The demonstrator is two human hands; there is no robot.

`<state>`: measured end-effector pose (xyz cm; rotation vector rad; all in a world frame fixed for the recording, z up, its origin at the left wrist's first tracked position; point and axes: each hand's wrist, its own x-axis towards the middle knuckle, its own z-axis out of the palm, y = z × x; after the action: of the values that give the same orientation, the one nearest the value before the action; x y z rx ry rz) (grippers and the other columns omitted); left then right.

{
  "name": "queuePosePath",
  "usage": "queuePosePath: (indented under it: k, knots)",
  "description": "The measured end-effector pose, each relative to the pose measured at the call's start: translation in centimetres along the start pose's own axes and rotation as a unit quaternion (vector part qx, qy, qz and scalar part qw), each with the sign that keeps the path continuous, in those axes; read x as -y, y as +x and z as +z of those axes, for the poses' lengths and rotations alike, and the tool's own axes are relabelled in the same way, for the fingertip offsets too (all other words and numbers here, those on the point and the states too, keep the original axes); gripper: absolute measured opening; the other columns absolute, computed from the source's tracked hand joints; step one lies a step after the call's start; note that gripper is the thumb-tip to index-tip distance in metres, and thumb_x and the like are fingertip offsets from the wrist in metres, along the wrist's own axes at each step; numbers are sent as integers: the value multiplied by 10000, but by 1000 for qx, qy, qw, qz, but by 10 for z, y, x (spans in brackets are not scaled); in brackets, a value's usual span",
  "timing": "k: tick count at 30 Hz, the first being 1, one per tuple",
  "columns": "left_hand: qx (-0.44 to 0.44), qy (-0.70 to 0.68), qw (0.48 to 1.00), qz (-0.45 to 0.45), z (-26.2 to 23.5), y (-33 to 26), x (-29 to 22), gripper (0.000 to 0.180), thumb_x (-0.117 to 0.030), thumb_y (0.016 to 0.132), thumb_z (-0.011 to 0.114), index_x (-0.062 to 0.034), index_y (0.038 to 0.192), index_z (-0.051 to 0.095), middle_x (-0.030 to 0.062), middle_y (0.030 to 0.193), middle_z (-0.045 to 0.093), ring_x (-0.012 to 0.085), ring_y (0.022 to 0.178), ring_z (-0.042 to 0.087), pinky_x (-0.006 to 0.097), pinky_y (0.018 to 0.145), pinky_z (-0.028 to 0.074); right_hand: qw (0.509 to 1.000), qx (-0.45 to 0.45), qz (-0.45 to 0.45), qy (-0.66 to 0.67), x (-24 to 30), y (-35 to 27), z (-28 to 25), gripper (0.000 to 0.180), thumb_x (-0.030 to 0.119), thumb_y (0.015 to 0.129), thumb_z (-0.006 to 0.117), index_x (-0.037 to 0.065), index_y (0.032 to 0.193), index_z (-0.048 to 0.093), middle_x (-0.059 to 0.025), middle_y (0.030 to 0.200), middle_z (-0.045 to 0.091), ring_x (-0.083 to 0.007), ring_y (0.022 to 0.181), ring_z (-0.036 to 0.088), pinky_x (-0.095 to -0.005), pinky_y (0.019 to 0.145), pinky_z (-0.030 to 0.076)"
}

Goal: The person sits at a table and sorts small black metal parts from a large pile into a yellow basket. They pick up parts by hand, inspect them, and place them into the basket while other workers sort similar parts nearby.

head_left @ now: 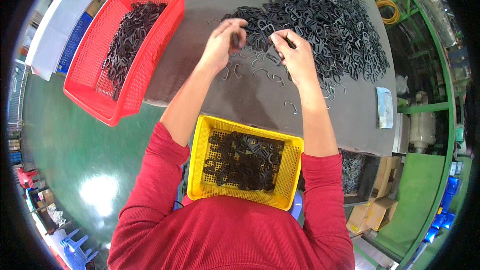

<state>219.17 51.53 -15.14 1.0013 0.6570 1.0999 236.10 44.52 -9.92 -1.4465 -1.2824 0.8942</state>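
Over the table, my left hand [225, 42] is closed with fingers curled and slightly blurred. Something dark shows between its fingers, too unclear to name. My right hand [296, 57] pinches a small black plastic hook piece, with a bit of bright wire at its fingertips. Just beyond both hands spreads a big heap of black plastic hooks [325, 25]. Loose bent metal wire hooks [275, 77] lie on the table below and between the hands. A yellow perforated basket [245, 198] sits against my body and holds several similar black pieces [245, 162].
A red perforated basket [135, 87] with black pieces stands at the table's left edge. The grey table [200, 100] carries a light-blue packet [384, 107] on the right. Below are a bin of metal pieces [352, 170] and cardboard boxes [372, 215]. A green frame [440, 60] stands far right.
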Motion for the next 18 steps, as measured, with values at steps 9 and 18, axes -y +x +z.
queuePosePath:
  k: [9,18]
  knots:
    - [73,-87,966,-231,27,-12,2,280,-330,918,526,-54,873,544,-42,599,438,49,517,389,196,444,259,889,-88,-242,-377,4,-2,-10,58,160,823,601,103,833,607,-54,780,602,-283,723,606,-371,622,483]
    - [244,456,855,-42,8,-59,-23,331,-319,895,530,-25,745,544,33,631,542,162,590,521,337,566,426,910,6,-64,-409,-9,-55,-48,82,142,821,550,76,819,598,-126,821,620,-336,789,604,-437,671,470]
